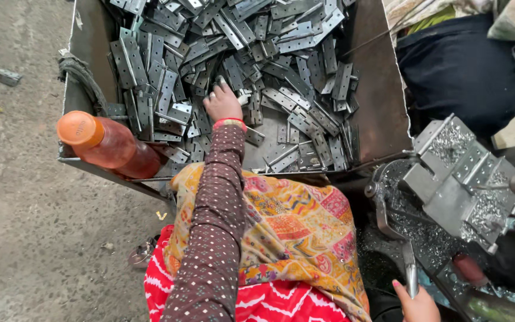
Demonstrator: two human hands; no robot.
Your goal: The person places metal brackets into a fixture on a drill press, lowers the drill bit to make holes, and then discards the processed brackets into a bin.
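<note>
Left hand point(222, 102) reaches into the metal bin point(382, 89), its fingers curled down onto the heap of flat grey metal plates point(233, 53), though whether it grips one I cannot tell; the plates lie at all angles, so their long sides point every way, and those just past the fingertips run mostly slantwise across the bin. Right hand point(417, 304), well off from the bin's near right corner, closes around the lower end of a grey lever point(409, 271) standing nearly upright. An orange bottle point(105, 143) rests slanting on the bin's near left rim.
</note>
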